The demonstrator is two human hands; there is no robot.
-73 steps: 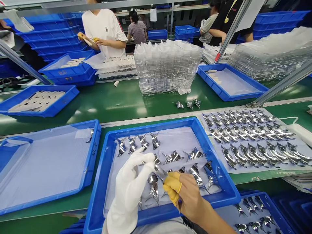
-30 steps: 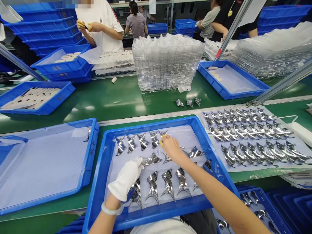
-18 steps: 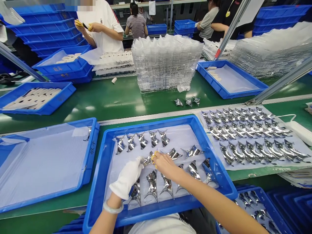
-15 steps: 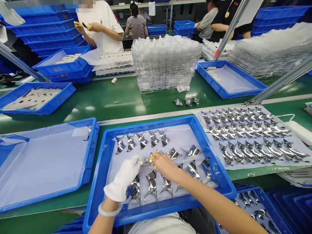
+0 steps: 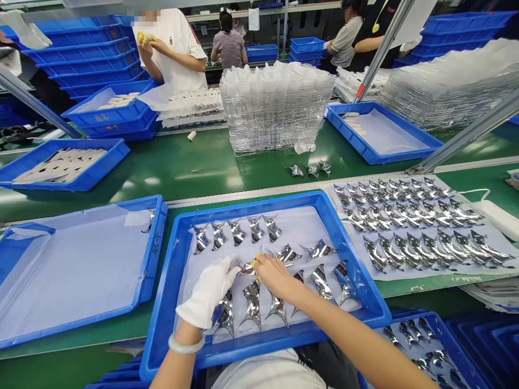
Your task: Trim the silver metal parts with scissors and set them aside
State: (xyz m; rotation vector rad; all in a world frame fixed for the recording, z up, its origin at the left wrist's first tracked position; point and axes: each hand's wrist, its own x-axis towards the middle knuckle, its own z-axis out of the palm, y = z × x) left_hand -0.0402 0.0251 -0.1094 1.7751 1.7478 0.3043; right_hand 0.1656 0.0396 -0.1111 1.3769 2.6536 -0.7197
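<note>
My left hand (image 5: 213, 292), in a white glove, pinches a shiny chrome-coloured curved piece with pointed corners (image 5: 245, 267) just above the blue tray (image 5: 162, 302). My right hand (image 5: 273, 274) is bare with yellow finger covers, its fingers closed at the right end of that piece. A thin metal rod-like tool (image 5: 288, 265) sticks out beside the right hand; its tip is hidden by the fingers. Similar chrome pieces (image 5: 252, 305) lie in rows on the white sheet lining the tray, partly covered by my hands and forearm.
Rows of chrome pieces (image 5: 405, 208) lie on a white sheet at right. A lined blue tray (image 5: 81, 270) stands at left. Across the green bench (image 5: 182, 167) are stacked clear plastic trays (image 5: 279, 108), blue bins and a metal post (image 5: 466, 132). Co-workers stand beyond.
Both hands stay at the same chrome piece, which now shows more of its shiny face. The rod-like tool has come into sight beside my right hand. The view has shifted slightly.
</note>
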